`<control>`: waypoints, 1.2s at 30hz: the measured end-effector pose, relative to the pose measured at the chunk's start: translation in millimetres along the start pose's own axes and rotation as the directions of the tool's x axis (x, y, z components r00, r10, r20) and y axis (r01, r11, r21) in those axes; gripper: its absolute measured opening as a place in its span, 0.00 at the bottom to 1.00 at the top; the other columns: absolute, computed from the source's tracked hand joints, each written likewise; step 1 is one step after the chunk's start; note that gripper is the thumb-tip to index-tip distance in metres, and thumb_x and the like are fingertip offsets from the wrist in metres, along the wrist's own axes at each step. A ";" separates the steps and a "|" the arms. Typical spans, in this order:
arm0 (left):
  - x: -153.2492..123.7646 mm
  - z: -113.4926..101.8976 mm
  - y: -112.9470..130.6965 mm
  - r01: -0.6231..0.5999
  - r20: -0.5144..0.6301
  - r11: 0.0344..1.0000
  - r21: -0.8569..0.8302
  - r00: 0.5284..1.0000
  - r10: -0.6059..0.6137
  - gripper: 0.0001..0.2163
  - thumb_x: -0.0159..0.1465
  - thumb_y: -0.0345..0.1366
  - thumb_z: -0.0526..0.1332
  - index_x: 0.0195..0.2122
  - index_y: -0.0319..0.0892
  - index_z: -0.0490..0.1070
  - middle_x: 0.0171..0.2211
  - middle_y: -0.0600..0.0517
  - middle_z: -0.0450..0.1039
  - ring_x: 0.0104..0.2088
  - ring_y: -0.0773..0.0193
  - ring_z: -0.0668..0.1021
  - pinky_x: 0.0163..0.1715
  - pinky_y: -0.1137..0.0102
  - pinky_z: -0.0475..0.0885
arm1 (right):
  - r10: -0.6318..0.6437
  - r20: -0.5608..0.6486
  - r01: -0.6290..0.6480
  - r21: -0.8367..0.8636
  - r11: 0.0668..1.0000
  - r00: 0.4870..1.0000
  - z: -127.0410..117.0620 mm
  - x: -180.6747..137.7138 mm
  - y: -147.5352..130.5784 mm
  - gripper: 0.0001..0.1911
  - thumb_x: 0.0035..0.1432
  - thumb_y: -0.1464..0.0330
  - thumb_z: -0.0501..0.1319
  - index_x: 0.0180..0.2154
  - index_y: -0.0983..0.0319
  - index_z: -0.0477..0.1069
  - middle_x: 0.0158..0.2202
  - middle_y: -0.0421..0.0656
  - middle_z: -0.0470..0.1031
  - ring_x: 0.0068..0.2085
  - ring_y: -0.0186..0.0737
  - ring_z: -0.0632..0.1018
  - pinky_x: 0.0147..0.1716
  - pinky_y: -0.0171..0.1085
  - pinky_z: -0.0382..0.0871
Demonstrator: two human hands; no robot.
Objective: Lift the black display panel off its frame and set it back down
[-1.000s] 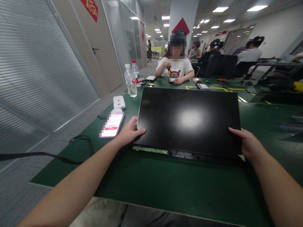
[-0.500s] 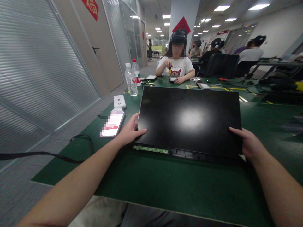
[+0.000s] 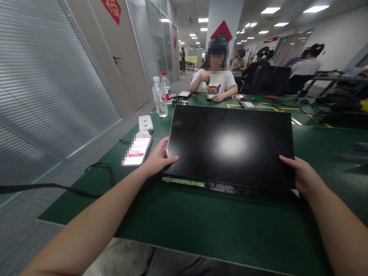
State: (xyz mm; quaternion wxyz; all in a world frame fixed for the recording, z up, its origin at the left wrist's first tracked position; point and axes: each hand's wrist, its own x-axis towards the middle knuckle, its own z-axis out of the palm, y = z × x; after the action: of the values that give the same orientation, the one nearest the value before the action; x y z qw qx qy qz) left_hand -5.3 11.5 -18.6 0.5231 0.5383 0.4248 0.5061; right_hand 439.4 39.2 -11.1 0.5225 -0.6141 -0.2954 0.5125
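A wide black LCD panel is tilted toward me above the green table, with a ceiling light's glare on its glossy face. Along its lower edge runs a narrow green circuit board. My left hand grips the panel's left edge, thumb on the front and fingers curled behind. At the right edge, my right hand holds it the same way, its fingers hidden behind the panel. Whether the panel's bottom touches the table I cannot tell.
Left of the panel lie a lit phone and a white power bank. Two water bottles stand behind them. A black strap crosses the left table corner. Opposite, a person holds a yellow-and-black screwdriver over a small device.
Almost nothing differs. The whole view has shifted very slightly, while both hands keep the same hold on the panel.
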 end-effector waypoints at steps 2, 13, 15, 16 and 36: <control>-0.2 -0.6 0.2 0.010 0.000 1.000 0.008 1.000 -0.010 0.35 0.53 0.29 0.73 0.58 0.44 0.56 0.50 0.43 0.77 0.53 0.46 0.79 0.54 0.52 0.71 | -0.008 0.008 0.008 0.001 1.000 1.000 -0.4 0.5 0.2 0.11 0.44 0.74 0.66 0.34 0.60 0.78 0.29 0.47 0.82 0.29 0.49 0.82 0.27 0.43 0.80; 0.1 -1.9 -2.3 0.006 0.003 1.000 0.019 1.000 -0.006 0.34 0.52 0.29 0.73 0.56 0.44 0.57 0.48 0.45 0.77 0.50 0.48 0.79 0.54 0.52 0.70 | 0.001 -0.015 -0.001 -0.029 1.000 1.000 1.0 0.1 -0.6 0.10 0.45 0.73 0.66 0.34 0.59 0.77 0.29 0.46 0.82 0.28 0.47 0.82 0.28 0.42 0.79; 0.4 -2.1 -2.7 0.001 0.002 1.000 0.022 1.000 -0.001 0.34 0.52 0.29 0.73 0.56 0.44 0.57 0.48 0.45 0.77 0.50 0.48 0.79 0.54 0.52 0.70 | 0.008 -0.020 -0.009 -0.037 0.999 1.000 2.1 -0.9 -1.3 0.10 0.45 0.73 0.66 0.34 0.59 0.77 0.29 0.46 0.82 0.28 0.47 0.82 0.28 0.42 0.79; 0.6 -2.2 -2.8 0.002 0.003 1.000 0.024 1.000 -0.002 0.33 0.52 0.29 0.73 0.56 0.44 0.56 0.48 0.45 0.77 0.50 0.48 0.79 0.54 0.52 0.70 | 0.011 -0.021 -0.012 -0.039 0.999 1.000 2.5 -1.3 -1.6 0.10 0.46 0.73 0.65 0.34 0.59 0.77 0.28 0.46 0.81 0.28 0.47 0.82 0.28 0.42 0.79; -1.3 -0.6 0.6 0.015 -0.001 1.000 0.014 1.000 -0.015 0.33 0.53 0.28 0.72 0.56 0.43 0.56 0.48 0.44 0.77 0.52 0.48 0.79 0.54 0.53 0.71 | -0.249 0.027 0.245 -0.303 0.921 0.968 -2.7 0.3 -2.1 0.22 0.39 0.64 0.73 0.42 0.56 0.77 0.41 0.41 0.82 0.43 0.44 0.80 0.48 0.41 0.75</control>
State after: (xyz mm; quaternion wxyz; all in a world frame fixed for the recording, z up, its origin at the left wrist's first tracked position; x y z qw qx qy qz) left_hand -6.0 10.2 -18.1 0.5228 0.5387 0.4327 0.4993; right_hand 442.4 39.1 -9.3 0.4840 -0.6481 -0.4425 0.3872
